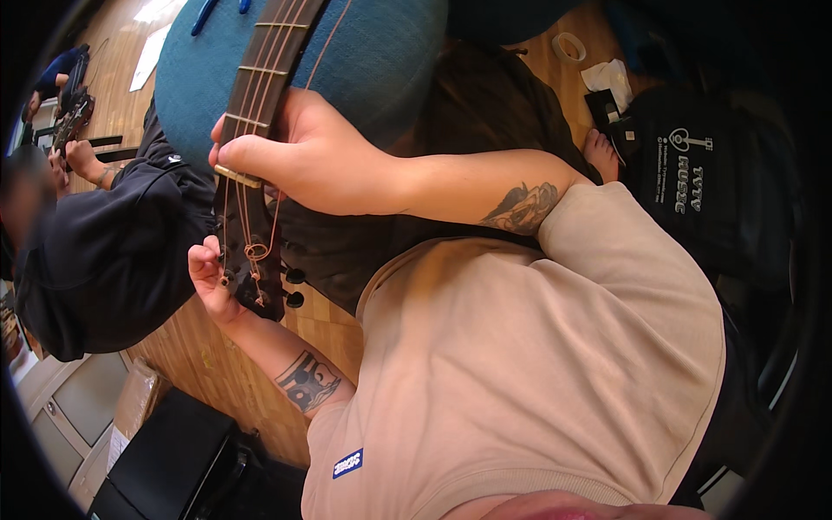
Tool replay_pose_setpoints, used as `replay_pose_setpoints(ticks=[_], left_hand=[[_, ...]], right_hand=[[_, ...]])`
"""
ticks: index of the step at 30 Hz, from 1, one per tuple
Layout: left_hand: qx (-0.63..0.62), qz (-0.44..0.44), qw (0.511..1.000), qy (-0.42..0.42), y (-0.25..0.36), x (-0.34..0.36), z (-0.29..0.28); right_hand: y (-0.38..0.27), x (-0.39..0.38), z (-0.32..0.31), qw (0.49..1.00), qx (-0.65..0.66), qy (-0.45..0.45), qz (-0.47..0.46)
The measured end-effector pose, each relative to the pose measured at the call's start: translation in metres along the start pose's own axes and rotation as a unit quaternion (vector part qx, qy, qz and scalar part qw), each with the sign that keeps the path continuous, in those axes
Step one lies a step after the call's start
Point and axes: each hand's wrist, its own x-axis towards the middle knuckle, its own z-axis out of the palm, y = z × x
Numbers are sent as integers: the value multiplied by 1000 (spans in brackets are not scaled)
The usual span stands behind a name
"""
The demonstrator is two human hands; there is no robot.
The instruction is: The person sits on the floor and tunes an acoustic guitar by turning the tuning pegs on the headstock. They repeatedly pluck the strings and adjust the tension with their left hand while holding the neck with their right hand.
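A stringed instrument with a dark fretted neck (264, 74), seemingly a guitar, slants down from the top edge over a blue round cushion-like seat (373, 61). My right hand (290, 156) is wrapped round the neck near the pale nut, its thumb lying across the strings. Below it, my left hand (212, 277) is at the left edge of the dark headstock (247, 217), with curled fingers closed on a tuning peg largely hidden by them. Copper-coloured strings run to the headstock, where a loose string end (256, 252) coils. Black tuning pegs (295, 288) stick out on its right side.
Blue-handled tool (204, 16) lies on the seat's far edge. At left, a person in black (113, 251) sits close by, holding another instrument (74, 121). A black bag (693, 173), tape roll (568, 48) and white cloth (608, 82) are at right; a black case (165, 459) stands lower left.
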Motion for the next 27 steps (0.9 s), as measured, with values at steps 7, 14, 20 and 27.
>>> replay_pose_setpoints(ticks=[7,14,20,27], left_hand=[[58,-62,996,25,5,4,-3],[19,-65,998,19,14,0,0],[-31,-122,992,28,-1,-25,-62],[33,-185,982,27,2,-21,-79]], right_hand=[[8,4,-4,999,-19,-22,-36],[5,2,-10,996,-37,-16,-77],[4,0,-10,997,-38,-20,-71],[4,0,-11,997,-41,-22,-68]])
